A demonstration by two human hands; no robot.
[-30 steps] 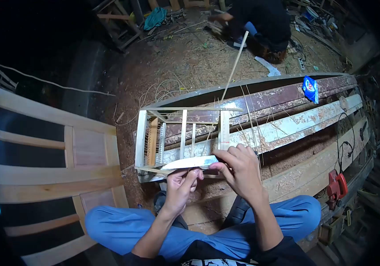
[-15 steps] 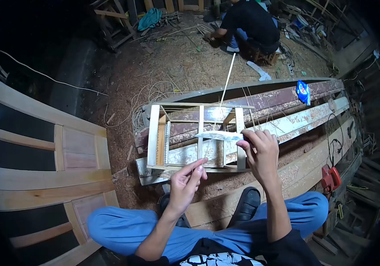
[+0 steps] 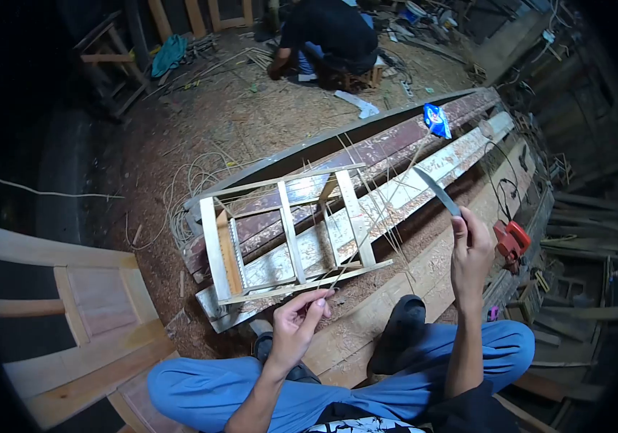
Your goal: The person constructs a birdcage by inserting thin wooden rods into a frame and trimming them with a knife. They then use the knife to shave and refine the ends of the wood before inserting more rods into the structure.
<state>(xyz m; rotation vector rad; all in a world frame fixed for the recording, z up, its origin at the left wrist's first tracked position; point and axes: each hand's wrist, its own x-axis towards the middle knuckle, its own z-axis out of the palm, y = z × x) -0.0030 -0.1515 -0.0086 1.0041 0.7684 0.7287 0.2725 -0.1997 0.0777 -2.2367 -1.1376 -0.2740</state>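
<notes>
My right hand is closed round the handle end of a knife, whose blade points up and to the left over the white weathered plank. My left hand pinches the near end of a thin wooden strip between thumb and fingers. From there the strip slants away up and to the right, across a small wooden frame. The frame, made of pale slats with crosspieces, lies on the planks in front of me. The knife and the strip are apart.
Long weathered planks stretch to the upper right, with a blue packet on them. A red power tool sits at right. Panelled woodwork stands at left. A co-worker crouches at the back, near scattered shavings.
My right hand has moved right and down with the knife, whose blade has turned from level to slanting. The strip tilts further right. The whole view has shifted and turned.
</notes>
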